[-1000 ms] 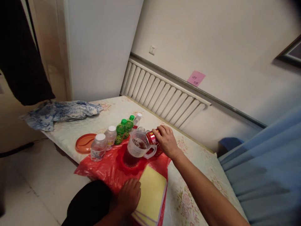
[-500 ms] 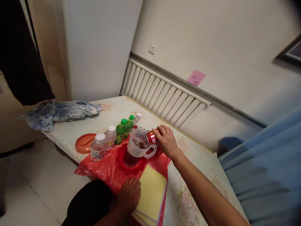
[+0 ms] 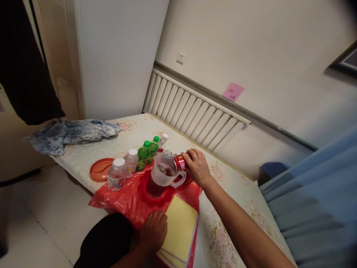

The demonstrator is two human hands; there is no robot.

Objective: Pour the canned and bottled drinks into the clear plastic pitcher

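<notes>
My right hand (image 3: 198,169) is closed around a red drink can (image 3: 180,162), tilted with its top at the rim of a clear plastic measuring jug (image 3: 162,179). Dark reddish-brown liquid with froth on top partly fills the jug. Under the jug is a red scalloped tray (image 3: 143,190), laid on a red plastic bag (image 3: 122,201). The jug's handle points towards my right wrist. Low in the view, my left hand (image 3: 153,231) rests with curled fingers by the left edge of a folded yellow cloth (image 3: 180,227); its palm is hidden.
Left of the jug stand clear jars with white lids (image 3: 117,174), green-capped bottles (image 3: 143,155) and an orange lid (image 3: 100,169). Behind them is a white-capped bottle (image 3: 164,140). A blue patterned cloth (image 3: 75,132) lies at the far left. A radiator (image 3: 189,108) lines the wall.
Almost nothing differs. The can stays tilted at the jug's rim in my right hand, and my left hand keeps its place.
</notes>
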